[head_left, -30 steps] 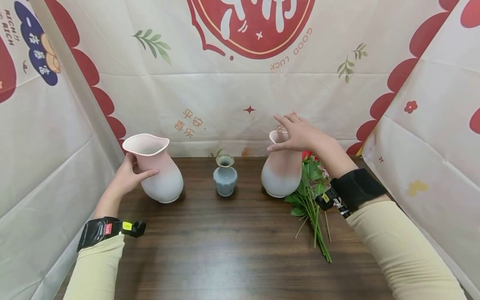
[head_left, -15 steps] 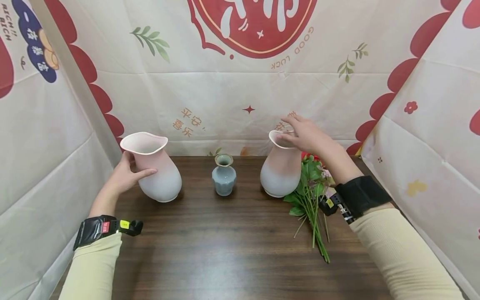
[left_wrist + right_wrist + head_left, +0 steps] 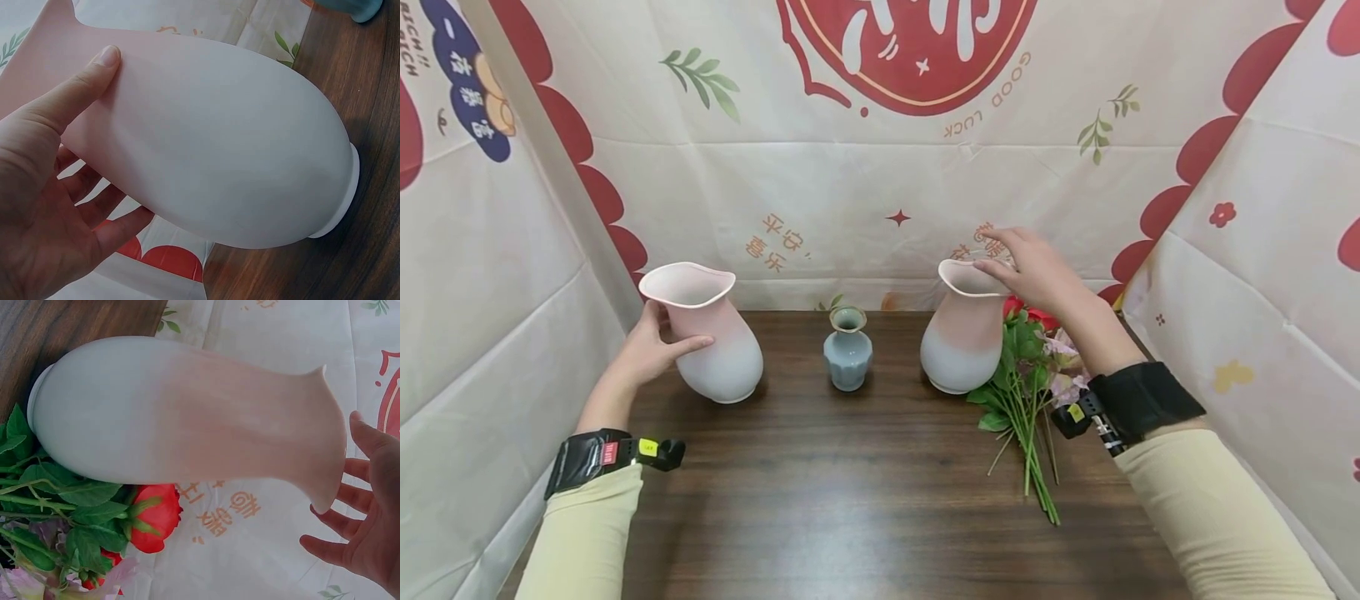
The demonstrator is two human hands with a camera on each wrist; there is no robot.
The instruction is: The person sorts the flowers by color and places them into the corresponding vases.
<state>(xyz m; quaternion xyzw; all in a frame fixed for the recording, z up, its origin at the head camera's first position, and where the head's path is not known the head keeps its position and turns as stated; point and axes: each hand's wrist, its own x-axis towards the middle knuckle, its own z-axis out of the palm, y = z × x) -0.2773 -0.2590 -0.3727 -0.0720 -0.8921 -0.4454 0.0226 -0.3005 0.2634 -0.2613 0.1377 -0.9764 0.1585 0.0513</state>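
On the left of the head view stands a pink-and-white vase (image 3: 724, 358) with a wavy rim. My left hand (image 3: 643, 350) holds its neck, the thumb (image 3: 94, 78) across the front and the fingers behind. A matching vase (image 3: 961, 350) stands upright on the right. My right hand (image 3: 1037, 271) is at that vase's rim, fingers spread and relaxed; in the right wrist view its fingertips overlap the rim's edge. Between the two vases sits a small blue-grey vase (image 3: 848, 360), touched by neither hand.
A bunch of cut flowers (image 3: 1026, 392) lies right of the right vase, with red roses (image 3: 155, 519), pink blooms and green stems pointing toward the front. The dark wooden table (image 3: 850, 500) is bounded by printed white cloth (image 3: 820, 183) at the back and sides.
My right hand has moved right and back from the right vase's neck to its rim, uncovering more of the mouth. My left hand keeps holding the left vase.
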